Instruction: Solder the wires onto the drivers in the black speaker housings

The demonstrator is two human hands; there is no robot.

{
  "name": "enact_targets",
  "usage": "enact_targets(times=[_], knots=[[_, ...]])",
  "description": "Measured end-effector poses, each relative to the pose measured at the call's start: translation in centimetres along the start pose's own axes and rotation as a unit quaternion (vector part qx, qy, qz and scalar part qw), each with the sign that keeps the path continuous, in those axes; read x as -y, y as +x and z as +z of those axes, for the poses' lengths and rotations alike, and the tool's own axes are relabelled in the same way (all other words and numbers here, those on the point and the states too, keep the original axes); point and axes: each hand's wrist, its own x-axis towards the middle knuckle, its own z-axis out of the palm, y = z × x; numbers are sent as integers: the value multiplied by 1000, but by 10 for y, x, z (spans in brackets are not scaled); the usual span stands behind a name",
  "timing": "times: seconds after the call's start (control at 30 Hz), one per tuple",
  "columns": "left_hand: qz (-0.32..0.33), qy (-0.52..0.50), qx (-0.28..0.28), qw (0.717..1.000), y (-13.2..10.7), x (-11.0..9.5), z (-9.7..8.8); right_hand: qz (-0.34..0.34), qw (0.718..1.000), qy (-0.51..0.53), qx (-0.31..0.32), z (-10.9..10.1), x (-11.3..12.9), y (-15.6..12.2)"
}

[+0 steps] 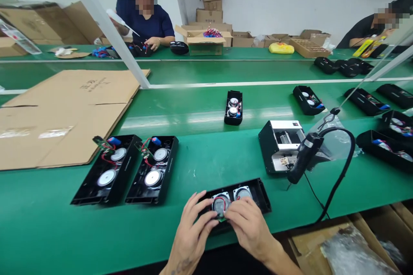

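Note:
A black speaker housing point(263, 195) lies open in front of me, with two round speakers point(221, 204) set in it. Both my hands work over its near side. Between the fingertips of my left hand point(195, 223) and my right hand point(248, 225) shows a green sliver of a circuit board point(222, 219), mostly hidden by the fingers. The fingers of each hand are closed on it. Red wire curves over the left speaker. To the left, two more open housings point(167, 172) hold white-backed speakers, with circuit boards and blue parts at their far ends.
A black electric screwdriver point(305, 159) hangs at right before a black-and-white screw feeder point(280, 142). Flat cardboard point(64, 116) covers the left. More housings point(234, 109) stand on the green belt and at right. Two people sit across. Boxes point(322, 240) lie below right.

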Motion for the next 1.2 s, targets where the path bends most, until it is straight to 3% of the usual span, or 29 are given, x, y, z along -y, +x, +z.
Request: enact_targets(times=[0.13,0.27,0.33,0.47,0.67,0.83,1.03,1.2], knots=[[-34,-6,42,999,-1,-5,-4,-17,999,15,26,-20,-5,6],[-13,9,130,991,0,-10,-5,-12,987,-33,156,-42,0,14],[-2,23,158,987,0,-11,-2,-1,974,-66,216,-43,4,16],[5,55,185,981,-1,-11,6,20,960,-78,269,-33,2,17],[13,67,183,981,-8,-8,14,64,949,0,308,-30,-12,17],[18,81,195,977,-6,-12,16,94,945,36,312,-39,-8,18],[38,87,212,973,0,-14,13,73,952,36,296,-37,-9,8],[68,101,192,974,-5,-11,23,65,952,25,297,-32,-8,-2]])
